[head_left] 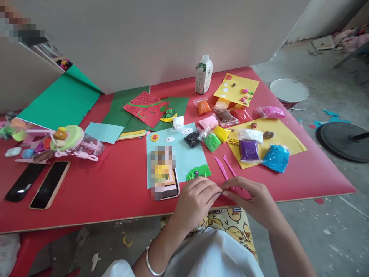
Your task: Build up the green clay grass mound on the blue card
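Note:
My left hand [198,196] and my right hand [248,190] meet at the table's front edge, fingertips pinched together. Between them is a tiny dark bluish bit of clay [220,188], mostly hidden by the fingers. Just beyond lie two pink plastic clay tools [221,167], partly behind my right hand. A light blue sheet [184,148] carries a clay sun [155,137], white clouds [170,139] and a green clay patch [198,172] with a small purple flower. On the sheet's lower left rests a phone [173,188], its screen partly blurred.
Several bags of coloured clay, including a purple bag [249,151] and a blue bag [276,158], lie to the right. A white carton bottle [203,75] stands at the back. Left are a watermelon picture [147,105], another phone [49,184] and a clay-topped jar [89,146].

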The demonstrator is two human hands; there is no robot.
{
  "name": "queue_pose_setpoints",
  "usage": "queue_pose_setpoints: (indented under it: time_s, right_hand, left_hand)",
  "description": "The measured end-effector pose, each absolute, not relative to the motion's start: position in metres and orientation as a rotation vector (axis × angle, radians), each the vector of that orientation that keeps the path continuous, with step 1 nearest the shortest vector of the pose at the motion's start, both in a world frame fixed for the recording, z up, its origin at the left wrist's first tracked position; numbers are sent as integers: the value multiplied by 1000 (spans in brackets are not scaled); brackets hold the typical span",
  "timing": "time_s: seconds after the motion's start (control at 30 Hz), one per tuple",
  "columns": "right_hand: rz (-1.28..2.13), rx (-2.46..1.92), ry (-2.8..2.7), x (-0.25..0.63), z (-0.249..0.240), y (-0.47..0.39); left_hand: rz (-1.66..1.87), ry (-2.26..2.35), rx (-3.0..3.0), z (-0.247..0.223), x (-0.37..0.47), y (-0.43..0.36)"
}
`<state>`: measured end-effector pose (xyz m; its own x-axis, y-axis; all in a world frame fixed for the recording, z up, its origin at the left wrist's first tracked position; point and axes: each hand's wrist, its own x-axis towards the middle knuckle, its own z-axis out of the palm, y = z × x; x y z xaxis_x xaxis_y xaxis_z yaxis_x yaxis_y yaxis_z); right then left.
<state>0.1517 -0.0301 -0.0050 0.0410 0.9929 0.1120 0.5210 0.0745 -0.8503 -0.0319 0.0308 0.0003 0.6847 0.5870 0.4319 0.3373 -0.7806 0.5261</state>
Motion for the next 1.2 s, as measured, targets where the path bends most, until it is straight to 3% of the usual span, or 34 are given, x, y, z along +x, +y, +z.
queue_pose_setpoints:
  time_s: [0.57,0.93,1.2]
  right_hand:
    - [1048,-1443,-1280,147,0,-31]
    - [754,-1566,-1236,148,-11,-28]
    - [810,-1462,-1255,135,-5,-27]
  left_hand:
    - [953,728,2276,7,-28,31]
    - [962,975,1910,13,-34,33]
    - [925,975,1973,9,-30,33]
